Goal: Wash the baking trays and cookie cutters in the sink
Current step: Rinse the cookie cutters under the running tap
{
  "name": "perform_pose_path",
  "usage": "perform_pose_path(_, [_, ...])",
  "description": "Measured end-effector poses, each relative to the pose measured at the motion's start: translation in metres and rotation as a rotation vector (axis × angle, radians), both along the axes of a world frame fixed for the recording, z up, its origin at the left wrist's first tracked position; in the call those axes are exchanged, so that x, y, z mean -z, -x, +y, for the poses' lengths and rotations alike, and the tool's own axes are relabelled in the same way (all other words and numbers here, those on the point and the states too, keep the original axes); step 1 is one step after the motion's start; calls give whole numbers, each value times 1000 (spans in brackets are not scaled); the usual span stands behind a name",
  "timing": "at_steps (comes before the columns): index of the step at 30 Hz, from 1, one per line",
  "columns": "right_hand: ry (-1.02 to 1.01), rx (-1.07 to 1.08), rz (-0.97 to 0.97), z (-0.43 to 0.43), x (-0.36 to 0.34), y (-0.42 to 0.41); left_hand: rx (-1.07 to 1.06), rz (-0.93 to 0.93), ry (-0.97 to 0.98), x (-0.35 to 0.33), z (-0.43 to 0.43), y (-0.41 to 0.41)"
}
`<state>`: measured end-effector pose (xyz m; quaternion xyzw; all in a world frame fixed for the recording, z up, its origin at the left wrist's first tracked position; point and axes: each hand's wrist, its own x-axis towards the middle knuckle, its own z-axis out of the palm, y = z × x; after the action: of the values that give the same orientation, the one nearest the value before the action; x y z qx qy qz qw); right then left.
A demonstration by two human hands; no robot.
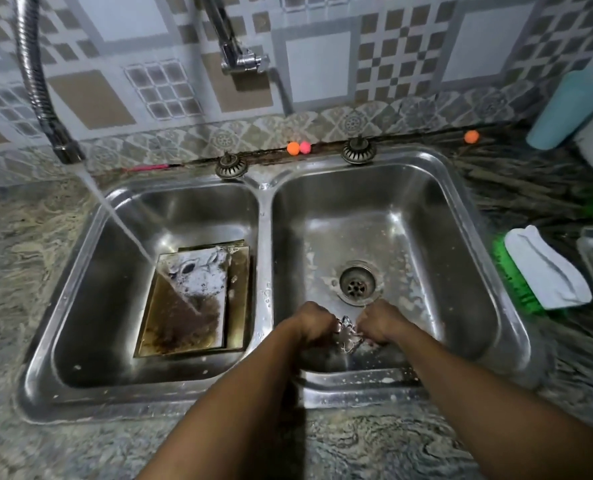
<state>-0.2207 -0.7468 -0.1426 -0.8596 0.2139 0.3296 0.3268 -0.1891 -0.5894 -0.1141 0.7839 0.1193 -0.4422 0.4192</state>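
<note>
- I see a steel double sink (265, 216) set into the stone table (28, 244).
- The left basin (90, 306) holds the baking trays (239, 289), stacked flat on its floor against the divider. The top tray (180, 327) is brown with grime and carries white foam at its far end.
- Water from the flexible faucet (35, 77) falls at a slant into the left basin and lands on the top tray.
- The right basin (444, 237) holds the drain (357, 285) in its floor and both my hands near its front wall.
- My left hand (314, 323) has its fingers curled round one side of a small shiny cookie cutter (347, 332); my right hand (380, 323) grips the other side. The cutter sits between them, just in front of the drain; I cannot tell its shape.
- Two strainer plugs (231, 166) rest on the sink's back rim.
- On the table to the right lies a green brush (520, 289) with a white cloth (544, 271) over it; behind it stands a teal bottle (565, 109).
</note>
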Motion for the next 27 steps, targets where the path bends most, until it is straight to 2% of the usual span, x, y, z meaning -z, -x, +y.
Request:
perform_pose_path(3, [4,65,-93,7,-21,-12,-88,-12,94,-23,15,-13])
perform_pose_path(8, [-45,220,-415,49,-76,-53,-229,-66,264,-68,63,-42])
perform_pose_path(13, [-140,202,-576,141,-108,-93,-380,-214,241,-84,145,-69])
perform_pose_path(17, [-149,80,-502,222,-99,-101,-490,-241,135,-66,219,-81])
perform_pose_path(21, [-176,-1,-393,284,-68,-113,-445,-206,101,-41,266,-93])
perform_pose_path(27, [-76,-114,-402,321,-31,-132,-409,-105,105,1,294,-110])
